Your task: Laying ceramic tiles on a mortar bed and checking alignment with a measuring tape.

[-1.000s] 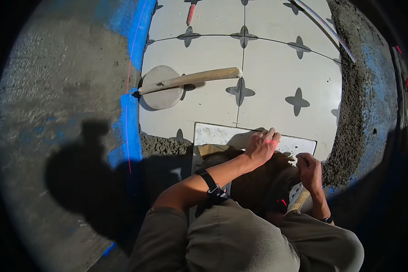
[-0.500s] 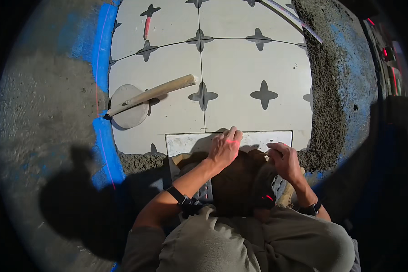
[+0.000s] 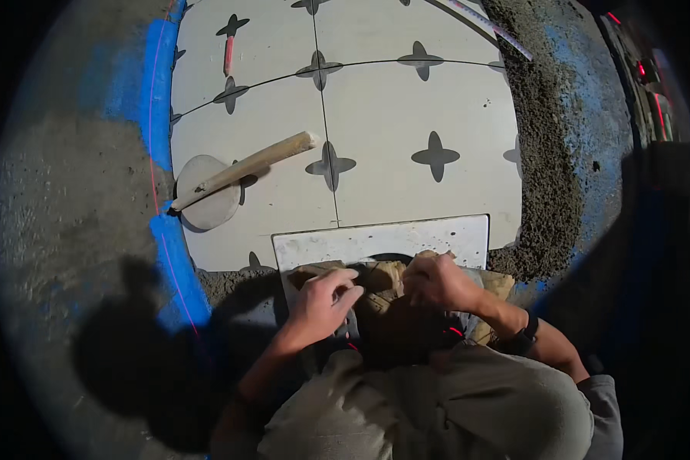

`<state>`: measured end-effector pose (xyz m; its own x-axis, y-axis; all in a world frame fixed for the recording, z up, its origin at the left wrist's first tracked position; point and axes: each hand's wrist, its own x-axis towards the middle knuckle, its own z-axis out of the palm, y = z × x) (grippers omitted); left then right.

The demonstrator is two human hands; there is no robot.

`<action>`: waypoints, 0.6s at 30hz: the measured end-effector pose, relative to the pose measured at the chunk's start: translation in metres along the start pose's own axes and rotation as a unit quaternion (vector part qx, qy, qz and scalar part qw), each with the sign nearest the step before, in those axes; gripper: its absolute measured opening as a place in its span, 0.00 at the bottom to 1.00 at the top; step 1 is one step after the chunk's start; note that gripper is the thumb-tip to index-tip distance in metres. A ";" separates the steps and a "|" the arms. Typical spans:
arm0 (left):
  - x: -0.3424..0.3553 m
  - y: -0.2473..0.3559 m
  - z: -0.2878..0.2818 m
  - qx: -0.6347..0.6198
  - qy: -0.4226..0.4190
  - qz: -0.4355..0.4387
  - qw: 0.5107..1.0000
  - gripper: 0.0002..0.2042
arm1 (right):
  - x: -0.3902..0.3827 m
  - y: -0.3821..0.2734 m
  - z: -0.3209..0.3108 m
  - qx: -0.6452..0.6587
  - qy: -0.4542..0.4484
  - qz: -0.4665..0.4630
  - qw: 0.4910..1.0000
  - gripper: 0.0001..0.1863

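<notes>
Beyond my knees lies a white rectangular board (image 3: 307,246) with worn tan and dark brown gear (image 3: 379,276) on it, its exact kind unclear. My left hand (image 3: 322,307) is at the gear's left part, fingers loosely bent and apart, with nothing visible in them. My right hand (image 3: 438,282) has curled fingers on the tan material at the middle right; what exactly they grip is hidden. Red laser marks fall on the dark parts below both hands.
Patterned white tiles (image 3: 383,107) lie ahead, bearing a wooden handle (image 3: 261,159) across a round pale disc (image 3: 199,211), a red marker (image 3: 228,55) and a measuring strip (image 3: 498,29). Wet mortar (image 3: 552,176) borders them at right, blue tape (image 3: 157,130) at left.
My left hand has left the board's top edge, moving down and left. My right hand has moved left toward the middle of the gear. The view has shifted, so the tiles appear further left.
</notes>
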<state>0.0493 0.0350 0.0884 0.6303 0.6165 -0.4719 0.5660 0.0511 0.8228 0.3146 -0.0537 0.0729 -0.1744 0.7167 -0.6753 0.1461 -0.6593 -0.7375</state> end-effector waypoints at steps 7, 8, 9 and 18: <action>0.022 -0.009 0.039 -0.087 -0.086 -0.019 0.992 0.08 | 0.010 0.002 0.003 -0.049 -0.056 -0.103 0.992 0.11; 0.025 -0.003 0.044 -0.141 -0.079 -0.026 0.986 0.07 | 0.012 0.008 0.004 -0.094 -0.034 -0.134 0.986 0.10; 0.028 -0.023 0.055 -0.141 -0.062 0.015 0.988 0.07 | 0.008 0.006 0.006 -0.017 -0.030 -0.086 0.996 0.09; -0.007 -0.079 0.001 -0.265 0.202 -0.146 0.931 0.08 | 0.016 0.008 -0.012 -0.223 0.137 -0.153 0.953 0.07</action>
<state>0.0005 0.0256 0.0270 0.1782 0.7549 -0.6311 0.2727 0.5784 0.7688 0.3247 -0.0449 0.0560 -0.0232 0.9323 -0.3611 0.5395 -0.2924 -0.7896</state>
